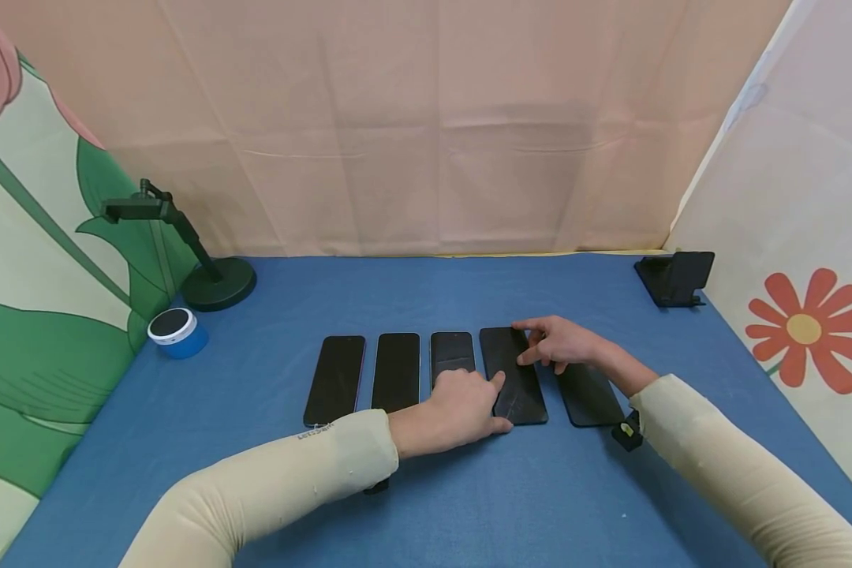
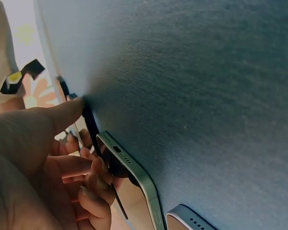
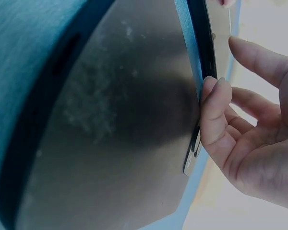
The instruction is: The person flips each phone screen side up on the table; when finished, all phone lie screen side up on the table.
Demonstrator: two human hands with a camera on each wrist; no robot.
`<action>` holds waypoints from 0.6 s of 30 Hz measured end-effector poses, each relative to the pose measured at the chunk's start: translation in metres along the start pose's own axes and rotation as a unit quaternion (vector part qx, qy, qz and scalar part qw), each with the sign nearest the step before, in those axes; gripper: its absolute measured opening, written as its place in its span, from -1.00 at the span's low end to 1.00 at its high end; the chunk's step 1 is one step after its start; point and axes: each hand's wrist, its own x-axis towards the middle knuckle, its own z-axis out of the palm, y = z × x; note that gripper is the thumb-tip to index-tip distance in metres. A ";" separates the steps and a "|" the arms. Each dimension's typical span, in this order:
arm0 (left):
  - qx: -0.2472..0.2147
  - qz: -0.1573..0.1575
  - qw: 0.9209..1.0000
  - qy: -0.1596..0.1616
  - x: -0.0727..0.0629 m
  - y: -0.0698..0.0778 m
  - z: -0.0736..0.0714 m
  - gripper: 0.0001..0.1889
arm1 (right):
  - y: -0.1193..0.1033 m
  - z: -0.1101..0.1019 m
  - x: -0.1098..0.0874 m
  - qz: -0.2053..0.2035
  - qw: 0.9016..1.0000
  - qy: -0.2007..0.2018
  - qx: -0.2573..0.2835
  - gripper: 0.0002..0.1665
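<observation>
Several dark-screened phones lie side by side in a row. My left hand (image 1: pixel 461 406) reaches over the third phone (image 1: pixel 453 350) to the fourth phone (image 1: pixel 513 375), thumb at its near edge and forefinger along its left side. In the left wrist view the thumb is stretched out and the other fingers bend loosely. My right hand (image 1: pixel 566 344) is at the fourth phone's far right corner, forefinger at the top edge and another finger on the right side. Its wrist hangs over the fifth phone (image 1: pixel 589 397), partly covering it. The right wrist view shows fingertips against the fourth phone's edge (image 3: pixel 205 43).
Further left lie the first phone (image 1: pixel 335 380) and second phone (image 1: pixel 396 369). A black stand with a round base (image 1: pixel 220 284) and a blue-and-white round container (image 1: pixel 179 334) stand at the left back. A small black folding stand (image 1: pixel 674 278) sits at the right back corner.
</observation>
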 end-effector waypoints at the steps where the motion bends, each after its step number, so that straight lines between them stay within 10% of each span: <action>1: 0.001 0.000 1.000 0.001 0.000 0.000 0.000 -0.19 | 0.000 0.000 0.000 0.001 1.000 0.001 0.000 -0.12; 18: 0.011 0.008 1.000 0.012 -0.002 -0.004 -0.001 -0.20 | -0.001 -0.002 0.000 0.009 1.000 -0.003 -0.009 -0.14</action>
